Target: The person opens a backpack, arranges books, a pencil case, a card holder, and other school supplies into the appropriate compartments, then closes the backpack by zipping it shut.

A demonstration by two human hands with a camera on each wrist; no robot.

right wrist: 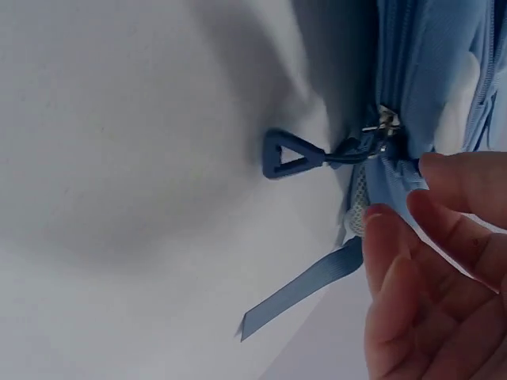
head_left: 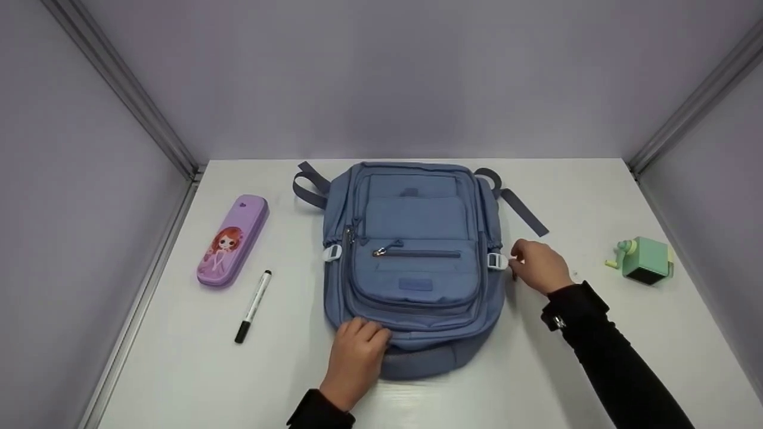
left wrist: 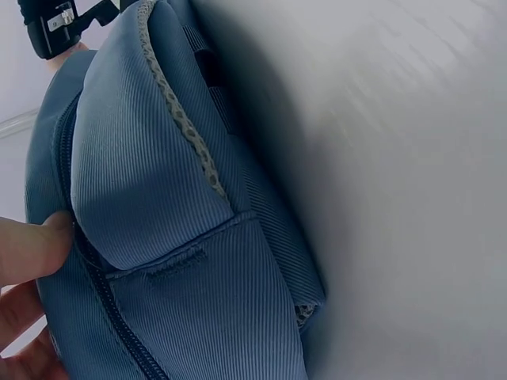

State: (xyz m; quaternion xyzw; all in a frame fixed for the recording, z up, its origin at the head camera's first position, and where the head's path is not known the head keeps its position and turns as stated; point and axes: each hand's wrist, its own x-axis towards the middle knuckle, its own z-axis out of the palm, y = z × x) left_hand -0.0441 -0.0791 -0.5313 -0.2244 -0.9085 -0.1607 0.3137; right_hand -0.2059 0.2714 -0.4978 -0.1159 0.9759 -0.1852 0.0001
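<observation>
A blue backpack (head_left: 417, 220) lies on its back, front pockets facing up. My left hand (head_left: 356, 357) grips its bottom edge at the left corner. In the left wrist view the thumb (left wrist: 40, 247) presses beside a dark zipper (left wrist: 119, 317), the other fingers over the front. My right hand (head_left: 539, 265) is at the bag's right side, by a white buckle (head_left: 497, 261). In the right wrist view, thumb and forefinger pinch a zipper pull (right wrist: 410, 169), mostly hidden by the fingertips. A second, triangular zipper pull (right wrist: 289, 154) hangs free beside it.
Left of the bag lie a purple pencil case (head_left: 232, 241) with a cartoon girl and a black-capped marker (head_left: 253, 307). A green crank pencil sharpener (head_left: 647, 260) stands at the right. Loose straps (head_left: 524, 213) spread near the bag's top. Grey panels enclose the white table (head_left: 149, 369).
</observation>
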